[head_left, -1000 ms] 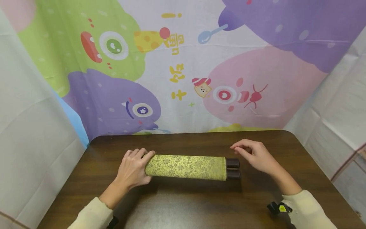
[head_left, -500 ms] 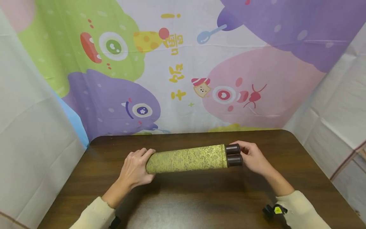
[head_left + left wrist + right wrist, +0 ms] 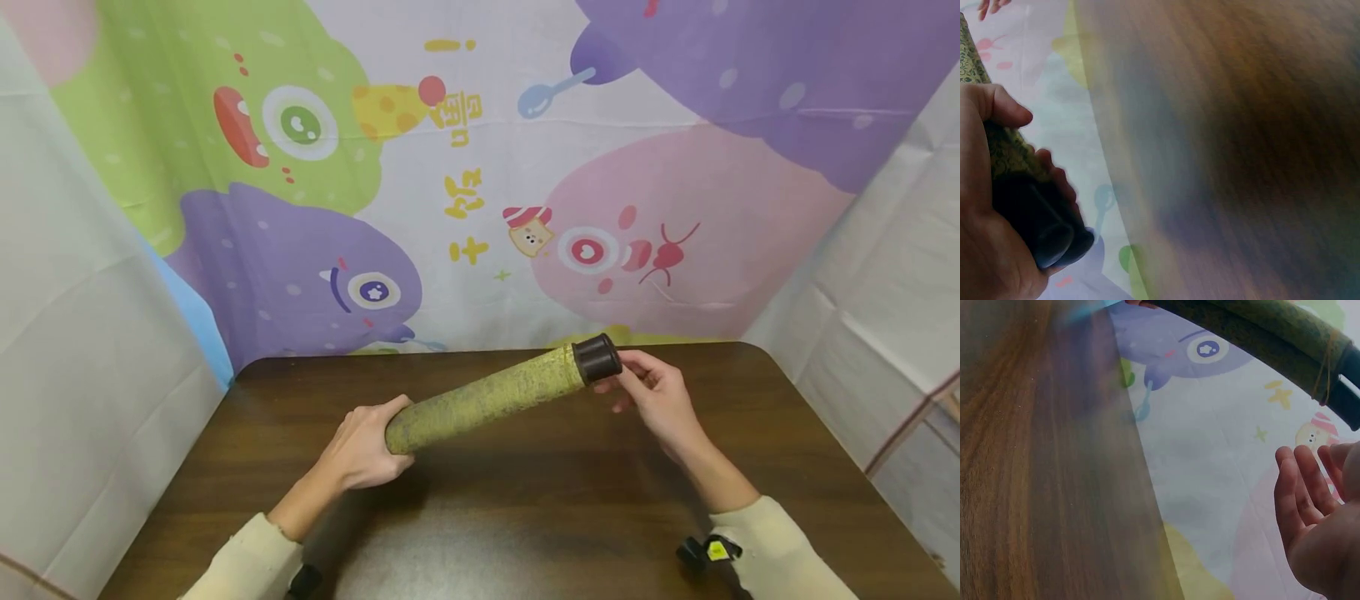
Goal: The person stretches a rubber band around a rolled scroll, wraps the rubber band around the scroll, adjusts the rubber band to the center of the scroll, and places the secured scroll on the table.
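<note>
- Lifting looks done: our left hand [image 3: 367, 442] grips one end of the scroll [image 3: 483, 400], fingers wrapped round it, tilted above the worktop [image 3: 487, 542].
- Our right hand [image 3: 663, 408] waits beside its dark end [image 3: 597, 358], fingers loosely bent, seemingly empty.
- We see nothing unrolled.

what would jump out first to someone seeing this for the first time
Probably the big cloth behind the table, covered in bright cartoon monsters turned sideways. Next comes the yellow-green patterned roll, slanting over the brown tabletop with the left hand gripping one end. At its other end, a dark knob pokes out close to the right hand.
</note>
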Action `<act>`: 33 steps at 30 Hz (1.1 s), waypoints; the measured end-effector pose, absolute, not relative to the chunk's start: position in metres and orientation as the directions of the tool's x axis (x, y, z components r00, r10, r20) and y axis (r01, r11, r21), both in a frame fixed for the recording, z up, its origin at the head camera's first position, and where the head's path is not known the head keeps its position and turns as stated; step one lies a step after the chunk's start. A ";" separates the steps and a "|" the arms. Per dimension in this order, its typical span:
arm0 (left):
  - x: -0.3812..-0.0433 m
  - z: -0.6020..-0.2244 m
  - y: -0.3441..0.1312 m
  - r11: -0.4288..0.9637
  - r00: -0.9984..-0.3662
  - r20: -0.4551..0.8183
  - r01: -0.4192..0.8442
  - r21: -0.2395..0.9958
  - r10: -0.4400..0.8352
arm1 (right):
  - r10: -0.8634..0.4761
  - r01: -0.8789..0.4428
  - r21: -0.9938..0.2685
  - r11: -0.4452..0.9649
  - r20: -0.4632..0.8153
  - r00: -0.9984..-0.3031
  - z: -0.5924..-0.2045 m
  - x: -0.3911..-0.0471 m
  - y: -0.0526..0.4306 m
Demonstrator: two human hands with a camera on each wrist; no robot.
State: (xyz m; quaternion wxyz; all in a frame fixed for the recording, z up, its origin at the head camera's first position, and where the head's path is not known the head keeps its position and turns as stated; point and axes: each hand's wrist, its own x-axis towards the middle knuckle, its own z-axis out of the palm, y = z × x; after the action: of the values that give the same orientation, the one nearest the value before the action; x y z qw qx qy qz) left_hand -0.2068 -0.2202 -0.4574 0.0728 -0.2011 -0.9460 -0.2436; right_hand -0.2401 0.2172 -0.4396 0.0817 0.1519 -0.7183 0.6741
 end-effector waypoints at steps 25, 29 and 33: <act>-0.209 -0.446 -0.217 0.744 -0.901 -0.135 0.247 0.620 0.411 | -0.008 -0.670 -0.708 0.224 0.686 -0.727 -0.443 -0.236 0.185; -0.209 -0.447 -0.214 0.740 -0.900 -0.136 0.246 0.626 0.414 | 0.010 -0.715 -0.646 0.267 0.744 -0.668 -0.443 -0.235 0.182; -0.209 -0.448 -0.212 0.735 -0.896 -0.150 0.235 0.636 0.417 | 0.033 -0.745 -0.606 0.280 0.781 -0.623 -0.443 -0.235 0.178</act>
State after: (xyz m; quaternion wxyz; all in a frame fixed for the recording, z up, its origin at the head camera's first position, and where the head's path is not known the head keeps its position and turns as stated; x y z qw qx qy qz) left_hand -0.2085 -0.2121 -0.4478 -0.1429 -0.1773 -0.9203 -0.3180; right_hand -0.2350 0.1782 -0.4435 0.3562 0.2482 -0.7165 0.5461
